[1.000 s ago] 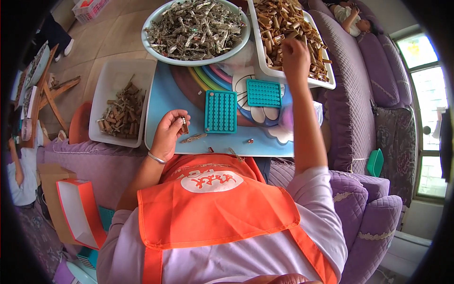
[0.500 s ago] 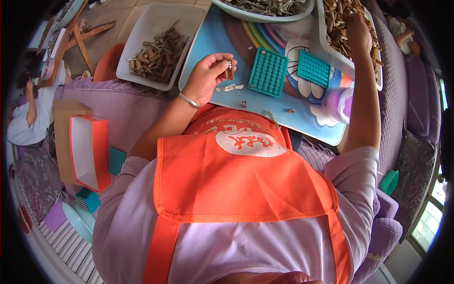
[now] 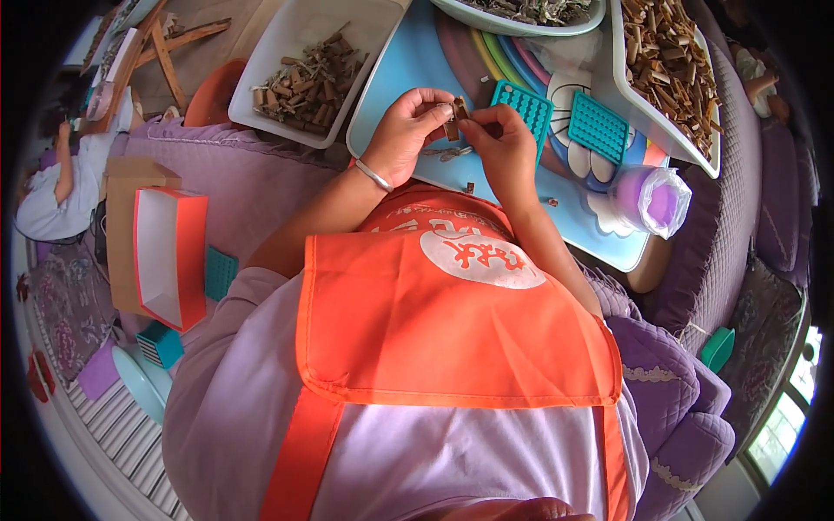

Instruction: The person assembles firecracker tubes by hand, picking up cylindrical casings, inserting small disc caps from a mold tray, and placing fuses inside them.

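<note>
My left hand [image 3: 407, 137] is closed, pinching a small brown strip [image 3: 452, 130] between thumb and fingers above the near edge of the low table [image 3: 627, 252]. My right hand [image 3: 506, 149] meets it from the right, its thumb and forefinger closed on another short brown piece [image 3: 461, 108] pressed against the first. A silvery bundle of string [image 3: 448, 154] lies just below the fingers. Partly behind my right hand is a teal studded tray [image 3: 526, 106]; a second teal tray [image 3: 599, 128] lies to its right.
A white bin [image 3: 711, 156] of loose brown pieces stands at the right. Another white bin [image 3: 252, 117] with tied brown bundles is at the left. A pale basin [image 3: 521, 29] is at the back. A purple lined cup [image 3: 653, 201] stands near the right table edge. A person [image 3: 65, 195] sits far left.
My right hand has come back from the right bin to my left hand, bringing a brown piece. The left hand stays over the table, still pinching its strip. The view has shifted slightly.
</note>
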Available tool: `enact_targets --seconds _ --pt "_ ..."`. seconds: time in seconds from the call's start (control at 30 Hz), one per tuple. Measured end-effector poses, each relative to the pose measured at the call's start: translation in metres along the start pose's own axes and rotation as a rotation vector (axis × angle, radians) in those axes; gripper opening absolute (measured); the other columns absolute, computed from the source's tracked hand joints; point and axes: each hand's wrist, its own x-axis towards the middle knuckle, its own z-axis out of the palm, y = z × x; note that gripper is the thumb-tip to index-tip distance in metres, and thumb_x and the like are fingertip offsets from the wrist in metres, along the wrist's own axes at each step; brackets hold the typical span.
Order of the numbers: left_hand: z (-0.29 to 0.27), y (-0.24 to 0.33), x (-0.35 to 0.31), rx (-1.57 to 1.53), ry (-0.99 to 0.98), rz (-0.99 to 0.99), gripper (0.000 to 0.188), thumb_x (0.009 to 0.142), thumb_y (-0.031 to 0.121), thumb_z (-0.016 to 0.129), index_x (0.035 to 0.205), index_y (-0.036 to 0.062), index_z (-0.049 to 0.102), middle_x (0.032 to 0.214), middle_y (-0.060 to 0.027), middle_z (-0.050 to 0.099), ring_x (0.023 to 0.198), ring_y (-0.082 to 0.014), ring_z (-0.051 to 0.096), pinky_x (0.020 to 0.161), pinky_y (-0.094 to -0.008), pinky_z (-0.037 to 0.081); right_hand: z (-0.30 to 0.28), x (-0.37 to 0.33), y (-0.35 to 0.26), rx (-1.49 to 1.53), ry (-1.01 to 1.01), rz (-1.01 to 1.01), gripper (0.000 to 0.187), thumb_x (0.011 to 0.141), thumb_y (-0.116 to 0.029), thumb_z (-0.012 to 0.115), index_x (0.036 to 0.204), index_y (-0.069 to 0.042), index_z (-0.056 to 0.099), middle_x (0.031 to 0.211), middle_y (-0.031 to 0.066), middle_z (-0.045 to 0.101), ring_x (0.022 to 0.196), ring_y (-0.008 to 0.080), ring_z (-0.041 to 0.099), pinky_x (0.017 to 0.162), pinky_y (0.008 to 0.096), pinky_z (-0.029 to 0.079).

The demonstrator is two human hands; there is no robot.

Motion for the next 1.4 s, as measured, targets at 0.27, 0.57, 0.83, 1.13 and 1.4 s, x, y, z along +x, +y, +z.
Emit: enact_targets --seconds 0.27,0.57,0.83,1.13,1.4 --pt "-0.001 -0.003 0.000 -0.031 0.000 0.013 0.022 0.091 0.012 0.062 0.111 0.0056 0.056 0.104 -0.0035 0.061 0.095 -0.0118 0.058 0.084 -0.0276 0.048 -0.001 0.001 -0.004 0.821 -0.137 0.398 0.024 0.078 0.003 0.072 0.089 -0.003 0.052 0.082 0.0046 0.060 0.073 0.0116 0.057 0.070 0.0251 0.049" --pt "-0.005 -0.001 0.000 0.030 -0.109 0.086 0.033 0.088 0.013 0.067 0.116 0.0034 0.054 0.100 -0.0030 0.059 0.094 -0.0106 0.056 0.082 -0.0240 0.047 0.003 0.000 0.002 0.477 -0.157 0.248 0.029 0.075 0.004 0.074 0.092 -0.002 0.052 0.083 0.0042 0.060 0.074 0.0091 0.058 0.065 0.0214 0.049" --pt "-0.006 0.004 0.000 0.086 -0.157 0.107 0.035 0.085 0.013 0.070 0.115 0.0023 0.055 0.098 -0.0022 0.059 0.093 -0.0111 0.056 0.084 -0.0241 0.046 0.001 -0.003 -0.004 0.305 -0.165 0.144 0.030 0.074 0.006 0.074 0.094 -0.002 0.053 0.083 0.0040 0.061 0.075 0.0096 0.059 0.067 0.0226 0.050" --pt "-0.001 0.016 -0.007 0.232 -0.212 0.121 0.035 0.084 0.009 0.070 0.115 0.0017 0.057 0.100 -0.0027 0.059 0.096 -0.0113 0.057 0.089 -0.0248 0.045 -0.002 -0.014 -0.001 0.266 -0.160 0.130 0.024 0.080 -0.002 0.072 0.097 -0.001 0.055 0.085 0.0050 0.063 0.076 0.0110 0.060 0.067 0.0255 0.050" --pt "0.000 0.032 -0.018 0.767 -0.200 0.370 0.021 0.080 0.005 0.071 0.100 0.0020 0.064 0.090 -0.0064 0.065 0.079 -0.0138 0.064 0.074 -0.0251 0.052 -0.003 -0.026 -0.007 -0.164 -0.196 -0.193 0.020 0.084 -0.010 0.065 0.101 -0.004 0.060 0.089 0.0138 0.065 0.078 0.0319 0.063 0.066 0.0381 0.050"
